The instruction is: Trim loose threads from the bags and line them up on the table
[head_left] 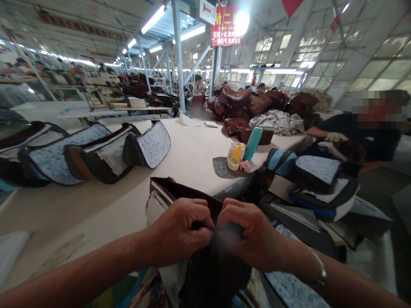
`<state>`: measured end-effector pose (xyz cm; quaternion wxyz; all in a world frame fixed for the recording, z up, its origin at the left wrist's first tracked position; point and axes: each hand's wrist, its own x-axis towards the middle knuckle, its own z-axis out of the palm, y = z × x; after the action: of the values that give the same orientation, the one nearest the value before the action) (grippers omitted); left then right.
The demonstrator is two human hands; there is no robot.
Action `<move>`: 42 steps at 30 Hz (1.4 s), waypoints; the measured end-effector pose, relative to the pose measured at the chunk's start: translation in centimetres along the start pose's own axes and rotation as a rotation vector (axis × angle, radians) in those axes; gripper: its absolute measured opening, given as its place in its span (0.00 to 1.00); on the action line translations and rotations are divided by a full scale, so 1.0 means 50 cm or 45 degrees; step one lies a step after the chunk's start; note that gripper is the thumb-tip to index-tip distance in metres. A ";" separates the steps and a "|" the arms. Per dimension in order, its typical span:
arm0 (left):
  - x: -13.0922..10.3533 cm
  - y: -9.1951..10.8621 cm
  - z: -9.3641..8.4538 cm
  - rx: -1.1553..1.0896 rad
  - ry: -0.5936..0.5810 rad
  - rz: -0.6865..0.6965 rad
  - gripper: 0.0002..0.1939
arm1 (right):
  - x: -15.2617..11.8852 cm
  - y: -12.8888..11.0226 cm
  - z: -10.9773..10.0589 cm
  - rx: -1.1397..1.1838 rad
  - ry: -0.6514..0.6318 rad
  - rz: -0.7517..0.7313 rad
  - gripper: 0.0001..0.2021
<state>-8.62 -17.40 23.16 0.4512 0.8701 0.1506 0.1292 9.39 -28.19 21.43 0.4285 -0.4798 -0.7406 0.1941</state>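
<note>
Close in front of me is a dark bag piece (173,188) with a brown-black edge and a pale lining on its left side. My left hand (183,231) is closed, its thumb and fingers pinching the dark edge. Right beside it, my right hand (247,231) is closed on the same edge, with a bracelet at the wrist. The two hands nearly touch, knuckles up. Below them the dark material hangs over my lap, partly blurred.
Several bag pieces (147,145) line the left of the pale table (186,145). A teal bottle (253,143) and a cup (235,156) stand right of centre. Brown bags (237,102) are heaped behind. More pieces (317,171) pile up right, near a person (372,141).
</note>
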 end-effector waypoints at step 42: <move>-0.034 0.048 -0.107 -0.146 -0.136 0.090 0.07 | 0.078 -0.064 -0.124 0.022 -0.621 -0.021 0.12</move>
<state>-11.79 -15.36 27.99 0.5028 0.8532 0.0880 0.1069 12.08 -27.02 28.85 0.2426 -0.4090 -0.8244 0.3069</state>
